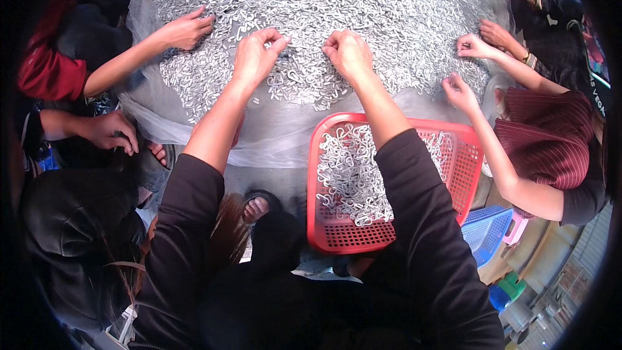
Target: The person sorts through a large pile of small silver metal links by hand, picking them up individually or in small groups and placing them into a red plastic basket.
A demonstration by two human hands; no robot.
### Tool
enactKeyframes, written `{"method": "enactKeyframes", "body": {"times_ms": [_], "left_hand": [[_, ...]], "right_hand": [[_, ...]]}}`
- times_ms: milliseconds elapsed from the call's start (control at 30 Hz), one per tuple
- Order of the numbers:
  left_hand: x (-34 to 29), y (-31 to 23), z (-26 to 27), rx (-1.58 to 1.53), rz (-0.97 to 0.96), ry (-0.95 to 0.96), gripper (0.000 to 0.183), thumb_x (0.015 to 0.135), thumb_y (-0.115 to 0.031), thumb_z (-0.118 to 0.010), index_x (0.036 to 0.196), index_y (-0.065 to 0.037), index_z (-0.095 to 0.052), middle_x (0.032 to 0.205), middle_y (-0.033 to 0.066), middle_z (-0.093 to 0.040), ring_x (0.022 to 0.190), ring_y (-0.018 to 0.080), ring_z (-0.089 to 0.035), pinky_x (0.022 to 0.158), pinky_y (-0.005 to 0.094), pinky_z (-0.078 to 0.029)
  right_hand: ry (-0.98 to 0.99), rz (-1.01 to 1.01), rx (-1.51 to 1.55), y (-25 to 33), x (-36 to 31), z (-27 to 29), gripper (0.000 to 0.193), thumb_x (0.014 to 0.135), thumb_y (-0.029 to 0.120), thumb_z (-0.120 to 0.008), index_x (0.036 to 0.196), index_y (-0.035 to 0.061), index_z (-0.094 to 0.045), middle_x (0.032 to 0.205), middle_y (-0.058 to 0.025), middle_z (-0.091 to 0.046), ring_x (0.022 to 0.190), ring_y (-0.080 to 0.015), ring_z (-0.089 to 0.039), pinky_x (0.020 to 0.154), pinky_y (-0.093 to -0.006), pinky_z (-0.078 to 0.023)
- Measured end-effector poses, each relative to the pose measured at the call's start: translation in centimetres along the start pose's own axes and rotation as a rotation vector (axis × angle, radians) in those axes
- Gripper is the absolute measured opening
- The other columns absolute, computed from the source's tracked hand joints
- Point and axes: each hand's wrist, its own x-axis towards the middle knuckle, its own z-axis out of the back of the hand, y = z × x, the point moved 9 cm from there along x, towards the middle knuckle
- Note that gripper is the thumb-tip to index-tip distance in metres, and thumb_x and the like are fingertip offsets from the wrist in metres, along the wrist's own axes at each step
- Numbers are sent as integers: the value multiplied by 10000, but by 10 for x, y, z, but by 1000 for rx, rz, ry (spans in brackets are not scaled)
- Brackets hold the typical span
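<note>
A wide heap of small silvery metal hooks point(311, 0) lies spread over a pale, sheer cloth point(259, 139). Over the heap's near edge, my left hand point(256, 58) is closed, thumb and forefinger pressed together at their tips. Across from it, my right hand point(350, 57) also makes a pinch, its fingers curled downward. Whatever is between the fingertips of either hand is too small or hidden to make out. Below my right forearm stands a red plastic basket point(313, 175), holding many loose, bent, S-like hooks point(353, 168). That forearm covers part of the basket.
At the left, another person's hand point(189, 30) reaches over the heap; a second hand point(115, 131) hangs lower. Several co-workers' hands, one bare hand point(461, 94) among them, are at the right edge. A blue basket point(486, 233) stands beside the red one. A sandalled foot point(256, 209) shows below.
</note>
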Motion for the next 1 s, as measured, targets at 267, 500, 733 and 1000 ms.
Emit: {"method": "enactKeyframes", "body": {"times_ms": [267,500,733,1000], "left_hand": [[-6,34,-32,-713,478,294,162,812,-245,-568,900,-110,-585,906,-38,-570,760,61,-521,593,174,-406],[-10,12,-42,-1222,479,417,161,836,-187,-482,826,-34,-534,1036,177,-554,938,297,-580,683,326,-528],[-10,18,-37,-1268,552,356,161,800,-209,-552,810,-50,-524,748,37,-536,664,175,-569,576,273,-497],[-19,54,-40,-170,476,179,223,765,-277,-636,777,-55,-613,634,9,-556,549,92,-525,483,223,-414]], "right_hand": [[-8,-200,399,-55,-2,-2,171,688,241,-666,786,102,-660,844,-90,-607,797,-234,-591,708,-352,-459],[18,-100,96,-15,-3,-5,193,673,280,-698,769,117,-655,916,-120,-574,903,-274,-552,769,-381,-442],[61,-417,1230,-64,-18,-2,144,781,191,-574,840,60,-557,835,-45,-606,679,-110,-575,597,-224,-431],[-136,-311,195,-67,1,9,328,706,362,-651,866,75,-645,808,-131,-632,822,-272,-604,739,-374,-460]]}}
